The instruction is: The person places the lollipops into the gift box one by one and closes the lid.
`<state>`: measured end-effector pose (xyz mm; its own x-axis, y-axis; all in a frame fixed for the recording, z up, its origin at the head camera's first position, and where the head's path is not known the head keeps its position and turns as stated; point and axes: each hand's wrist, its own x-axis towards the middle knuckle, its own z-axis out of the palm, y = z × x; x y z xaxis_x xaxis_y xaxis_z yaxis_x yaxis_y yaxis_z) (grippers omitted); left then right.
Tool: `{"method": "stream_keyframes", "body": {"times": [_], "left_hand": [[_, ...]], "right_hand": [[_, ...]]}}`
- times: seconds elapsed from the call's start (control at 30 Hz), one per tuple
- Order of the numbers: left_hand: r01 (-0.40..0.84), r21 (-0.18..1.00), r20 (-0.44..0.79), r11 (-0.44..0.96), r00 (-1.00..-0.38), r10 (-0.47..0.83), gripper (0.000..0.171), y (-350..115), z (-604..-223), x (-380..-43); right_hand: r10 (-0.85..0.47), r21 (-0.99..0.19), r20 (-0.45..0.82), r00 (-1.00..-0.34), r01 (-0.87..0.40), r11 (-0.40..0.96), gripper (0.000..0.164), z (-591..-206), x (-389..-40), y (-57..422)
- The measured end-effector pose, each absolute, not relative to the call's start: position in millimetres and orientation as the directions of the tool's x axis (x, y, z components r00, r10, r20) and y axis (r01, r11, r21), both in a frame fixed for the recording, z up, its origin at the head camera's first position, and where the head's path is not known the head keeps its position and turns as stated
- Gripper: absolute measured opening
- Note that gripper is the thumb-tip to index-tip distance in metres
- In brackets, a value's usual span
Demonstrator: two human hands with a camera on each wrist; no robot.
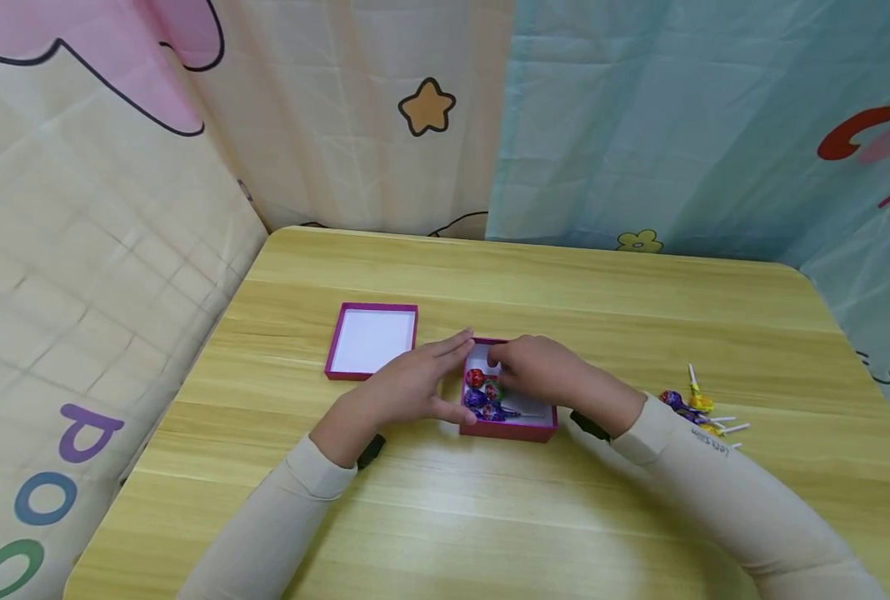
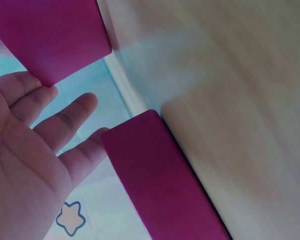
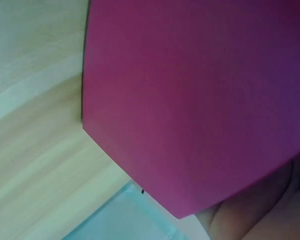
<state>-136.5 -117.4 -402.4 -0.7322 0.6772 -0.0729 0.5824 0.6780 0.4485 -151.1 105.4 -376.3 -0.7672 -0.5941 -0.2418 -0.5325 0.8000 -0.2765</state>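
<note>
An open magenta box point(image 1: 508, 432) with a white inside stands near the table's middle. Several wrapped lollipops point(image 1: 477, 398) lie in its left half, red, purple and green. My left hand point(image 1: 415, 383) is at the box's left side, fingers extended to the back corner and thumb at the front one. In the left wrist view its fingertips meet the box edge point(image 2: 55, 40). My right hand point(image 1: 542, 369) reaches over the right wall into the box, fingers bent down beside the lollipops. Its fingertips are hidden, so I cannot tell whether it holds one.
The magenta lid point(image 1: 373, 342) lies left of the box, white inside up. More lollipops point(image 1: 696, 408), purple and yellow with white sticks, lie in a loose pile at the right, partly behind the right sleeve. Printed curtains point(image 1: 385, 167) border the wooden table point(image 1: 565, 283).
</note>
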Motion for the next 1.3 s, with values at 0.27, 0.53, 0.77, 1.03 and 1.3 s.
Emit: {"method": "stream_keyframes", "body": {"times": [0.27, 0.53, 0.77, 1.03, 1.3], "left_hand": [[0.58, 0.446, -0.073, 0.681, -0.735, 0.674, 0.108, -116.8, -403.3, -136.2], [0.589, 0.45, -0.059, 0.671, -0.731, 0.68, 0.108, -117.7, -404.8, -136.6], [0.59, 0.444, -0.063, 0.674, -0.73, 0.68, 0.109, -117.6, -405.2, -137.5], [0.583, 0.443, -0.074, 0.681, -0.733, 0.676, 0.108, -117.3, -404.1, -137.1], [0.57, 0.435, -0.088, 0.697, -0.743, 0.663, 0.109, -115.8, -402.3, -136.2]], "right_hand": [[-0.588, -0.22, -0.276, -0.76, -0.546, 0.808, 0.014, -377.4, -151.2, 104.7], [-0.568, -0.17, -0.31, -0.762, -0.544, 0.822, 0.016, -375.5, -149.2, 101.7], [-0.588, -0.124, -0.352, -0.728, -0.587, 0.8, 0.02, -373.2, -147.1, 99.6], [-0.616, -0.174, -0.341, -0.71, -0.596, 0.783, 0.021, -372.2, -146.4, 101.9], [-0.672, -0.305, -0.214, -0.709, -0.605, 0.735, 0.026, -355.7, -145.3, 121.4]]}}
